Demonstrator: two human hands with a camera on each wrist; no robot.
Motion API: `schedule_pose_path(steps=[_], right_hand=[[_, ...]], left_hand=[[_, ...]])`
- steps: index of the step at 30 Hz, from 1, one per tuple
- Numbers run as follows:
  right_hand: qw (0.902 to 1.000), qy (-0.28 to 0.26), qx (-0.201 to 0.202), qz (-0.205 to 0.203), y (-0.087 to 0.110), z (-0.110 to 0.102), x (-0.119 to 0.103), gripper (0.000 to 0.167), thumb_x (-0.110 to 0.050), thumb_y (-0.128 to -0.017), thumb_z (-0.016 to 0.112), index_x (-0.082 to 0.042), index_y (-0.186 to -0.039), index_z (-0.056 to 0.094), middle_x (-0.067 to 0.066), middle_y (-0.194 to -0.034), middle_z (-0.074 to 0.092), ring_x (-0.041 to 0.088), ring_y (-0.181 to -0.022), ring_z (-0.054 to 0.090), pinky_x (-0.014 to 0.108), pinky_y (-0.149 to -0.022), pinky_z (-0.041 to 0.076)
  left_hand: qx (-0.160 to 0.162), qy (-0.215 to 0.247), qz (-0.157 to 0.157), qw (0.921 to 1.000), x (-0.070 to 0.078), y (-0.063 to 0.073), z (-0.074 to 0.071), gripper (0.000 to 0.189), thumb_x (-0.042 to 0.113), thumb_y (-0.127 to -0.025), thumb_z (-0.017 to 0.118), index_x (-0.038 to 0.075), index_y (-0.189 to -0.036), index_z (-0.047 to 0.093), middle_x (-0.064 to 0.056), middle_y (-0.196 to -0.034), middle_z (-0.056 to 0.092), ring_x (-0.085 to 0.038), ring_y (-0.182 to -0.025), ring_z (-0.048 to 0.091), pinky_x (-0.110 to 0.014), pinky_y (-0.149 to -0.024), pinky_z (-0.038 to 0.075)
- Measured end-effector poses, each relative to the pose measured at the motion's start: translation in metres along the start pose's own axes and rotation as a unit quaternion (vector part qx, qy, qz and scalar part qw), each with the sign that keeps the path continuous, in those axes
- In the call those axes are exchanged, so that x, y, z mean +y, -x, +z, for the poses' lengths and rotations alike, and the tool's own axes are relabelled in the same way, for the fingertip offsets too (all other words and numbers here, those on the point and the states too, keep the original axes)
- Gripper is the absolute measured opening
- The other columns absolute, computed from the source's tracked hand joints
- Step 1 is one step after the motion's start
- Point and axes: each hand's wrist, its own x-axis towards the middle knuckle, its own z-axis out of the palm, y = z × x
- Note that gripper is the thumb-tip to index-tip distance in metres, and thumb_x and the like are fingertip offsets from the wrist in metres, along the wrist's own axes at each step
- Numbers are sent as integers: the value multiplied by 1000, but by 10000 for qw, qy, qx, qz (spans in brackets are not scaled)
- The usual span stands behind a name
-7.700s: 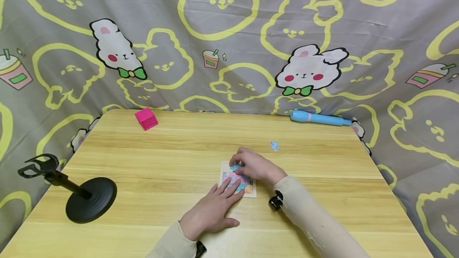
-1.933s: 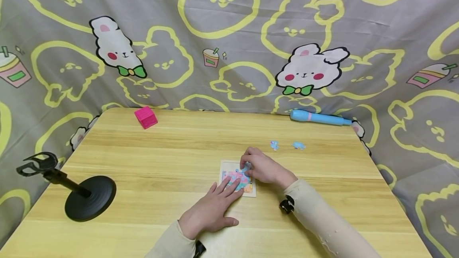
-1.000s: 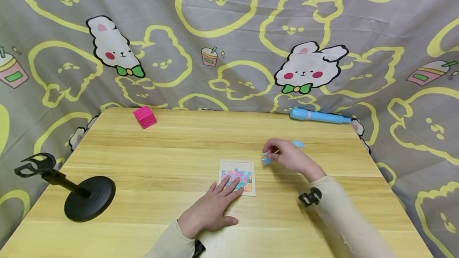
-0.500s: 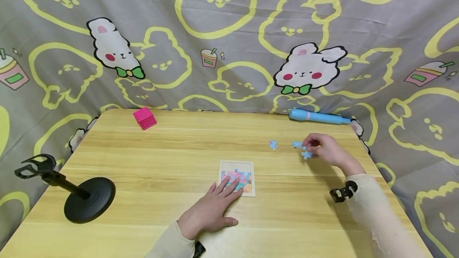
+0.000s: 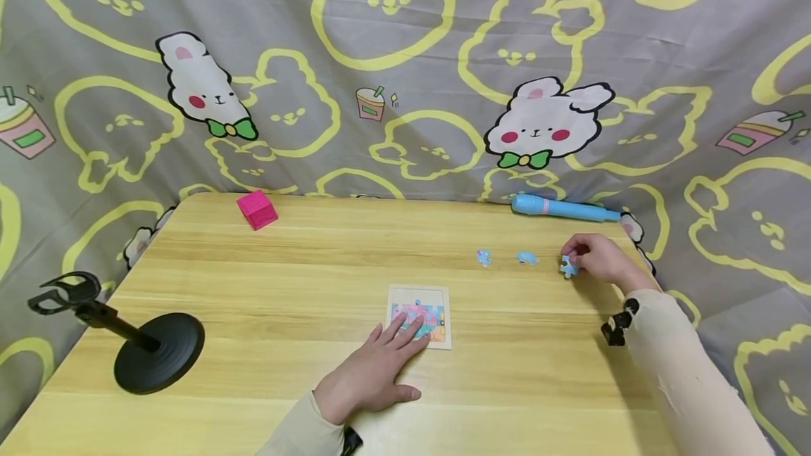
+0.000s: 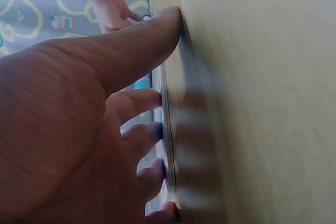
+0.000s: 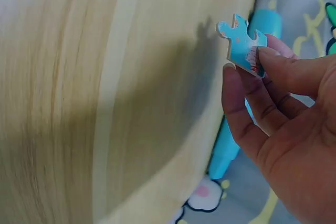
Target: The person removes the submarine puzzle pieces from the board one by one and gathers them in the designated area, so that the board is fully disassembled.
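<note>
One small light-blue jigsaw piece with knobbed edges [image 7: 244, 45] is pinched by the right hand [image 5: 598, 259], the thumb on its printed face and the fingers behind. It is above the right side of the wood-grain bench [image 5: 285, 266], its shadow showing on the wood. In a loose row to its left lie a blue rounded jigsaw piece [image 5: 527, 257] and a blue jigsaw piece touched with pink [image 5: 484, 257], apart from each other.

The left hand [image 5: 376, 375] lies with its fingers spread, their tips resting on the lower part of a square puzzle board with a pale frame [image 5: 434, 295]. Pink, teal and orange pieces fill that lower part; the upper part is bare and pale.

Along the far edge are a bright pink cube [image 5: 257, 210] and a blue stick with a pink band [image 5: 566, 208]. A black stand with a round base [image 5: 161, 354] is at the left.
</note>
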Motion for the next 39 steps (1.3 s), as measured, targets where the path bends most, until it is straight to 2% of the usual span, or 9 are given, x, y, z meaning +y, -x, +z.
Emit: schedule_pose_path(steps=[10,22,29,39], right_hand=[[9998,53,-77,166,-14,5,17,15,10,-91,52,9,-101,62,12,-87,59,21,-76,51,27,-63,45],[9974,635,130,302,-18,9,18,13,1,-97,52,7,-103,63,17,-96,61,30,-86,55,47,-79,45],[9950,968,247,81,-15,13,-2,19,-10,-100,55,7,-106,62,17,-99,60,32,-89,56,47,-77,46],[9935,760,574,-627,-10,42,-61,18,-8,-99,56,6,-107,63,15,-101,59,31,-93,57,49,-82,47]], left_hand=[[21,-30,29,10000,0,0,0,79,42,-88,71,15,-154,36,-6,-162,18,-29,-148,9,-55,-114,20],[-41,-33,-4,10000,0,0,-2,79,42,-88,71,15,-154,36,-7,-161,21,-29,-148,10,-55,-114,20],[-29,-56,-20,10000,1,1,-2,78,42,-89,70,16,-154,36,-6,-161,20,-29,-148,9,-55,-114,20],[-37,-79,-18,10000,1,0,-2,78,42,-89,70,15,-154,36,-6,-162,20,-29,-148,10,-55,-114,21]])
